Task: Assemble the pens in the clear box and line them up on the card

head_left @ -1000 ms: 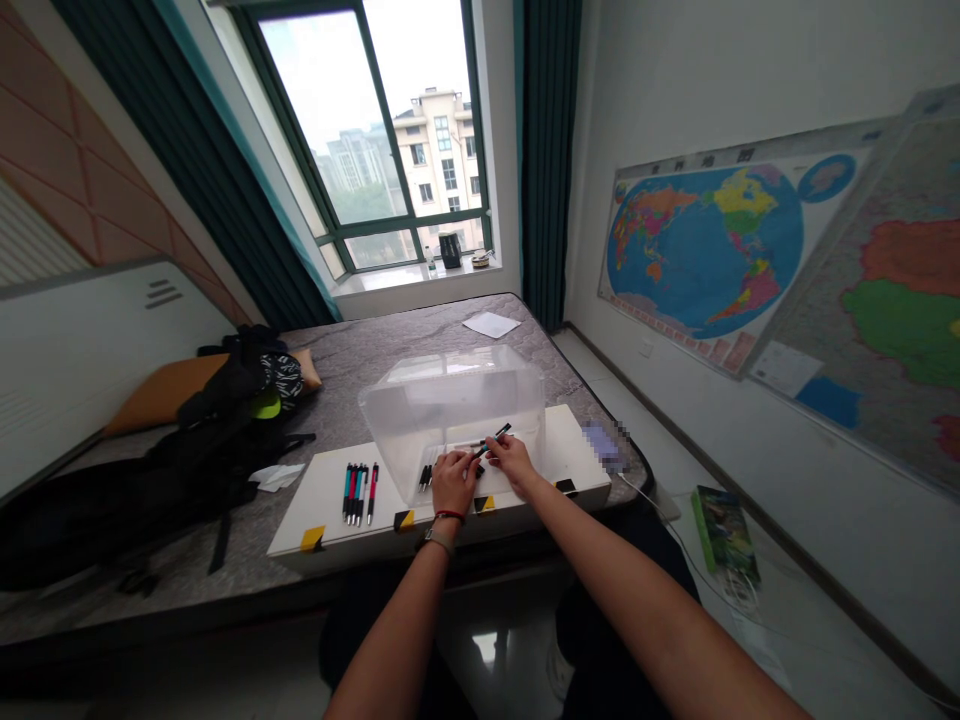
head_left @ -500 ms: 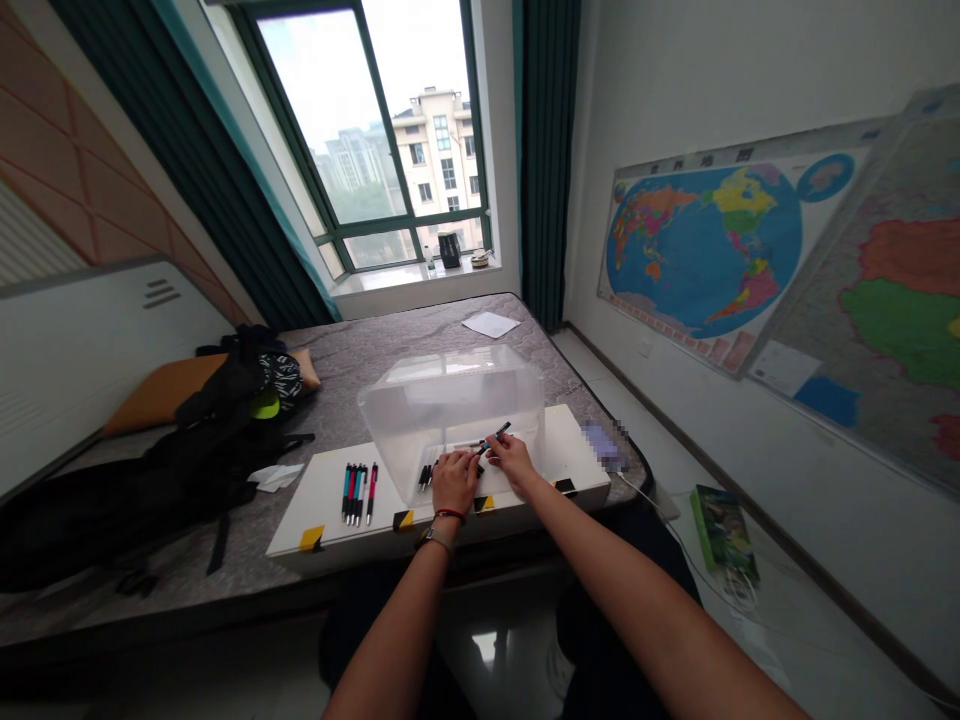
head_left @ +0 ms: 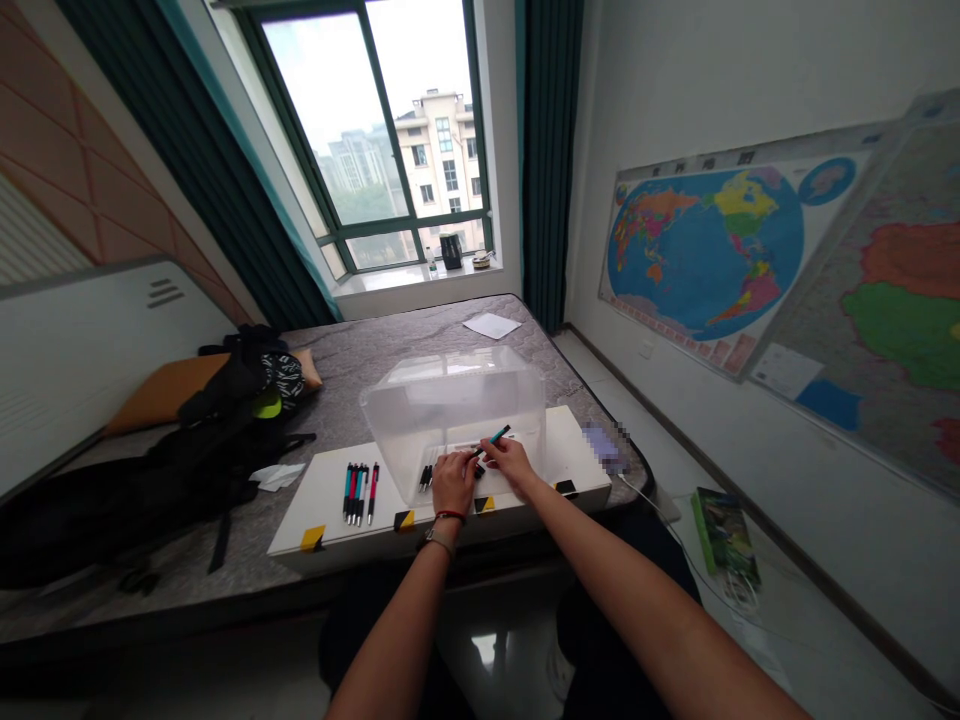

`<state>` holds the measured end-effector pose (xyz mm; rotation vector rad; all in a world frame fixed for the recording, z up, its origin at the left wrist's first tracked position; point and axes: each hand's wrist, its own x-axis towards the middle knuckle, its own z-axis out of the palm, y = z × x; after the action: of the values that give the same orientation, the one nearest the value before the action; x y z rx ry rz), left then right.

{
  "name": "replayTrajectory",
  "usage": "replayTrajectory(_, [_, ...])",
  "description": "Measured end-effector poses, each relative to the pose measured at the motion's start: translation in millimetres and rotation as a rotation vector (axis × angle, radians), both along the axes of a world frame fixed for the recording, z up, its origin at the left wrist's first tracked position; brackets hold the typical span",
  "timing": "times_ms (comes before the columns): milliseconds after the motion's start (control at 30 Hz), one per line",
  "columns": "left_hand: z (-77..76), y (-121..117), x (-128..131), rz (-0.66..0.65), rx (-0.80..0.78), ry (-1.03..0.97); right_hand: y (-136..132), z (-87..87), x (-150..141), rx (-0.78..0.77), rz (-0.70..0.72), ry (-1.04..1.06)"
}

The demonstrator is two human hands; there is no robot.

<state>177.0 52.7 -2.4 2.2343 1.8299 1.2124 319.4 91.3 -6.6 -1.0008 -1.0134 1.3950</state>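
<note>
A clear plastic box (head_left: 450, 400) lies on its side on a white board (head_left: 322, 500), its mouth facing me. My right hand (head_left: 510, 462) is closed on a teal and black pen (head_left: 493, 438), held tilted up at the box's mouth. My left hand (head_left: 454, 480) rests closed beside it on several dark pens (head_left: 426, 476) lying at the box's opening; what its fingers hold is hidden. A row of several coloured pens (head_left: 358, 492) lies on the board to the left of the box.
The board sits on a grey mattress (head_left: 390, 340). A black backpack (head_left: 187, 450) and an orange cushion (head_left: 157, 392) lie at the left. A paper sheet (head_left: 491, 324) lies far back. A blurred object (head_left: 604, 443) and a cable are at the right edge; a green book (head_left: 724, 530) lies on the floor.
Both hands stay at the box's mouth. The pen in my right hand has shifted slightly; its teal barrel now shows.
</note>
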Motion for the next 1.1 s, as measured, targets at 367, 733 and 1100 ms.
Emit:
replayTrajectory(367, [-10.6,6.4,-5.5,0.216,-0.012,-0.293,0.9,-0.1,-1.0,-0.010,-0.043,-0.067])
replayTrajectory(733, [-7.8,4.9,-4.8,0.241,0.001,-0.298,10.7,9.9,-0.7,-0.062,-0.046,-0.047])
replayTrajectory(1100, [-2.4,1.7,-5.0,0.240,-0.002,-0.322,57.5,75.9,13.7,0.011,-0.187,-0.326])
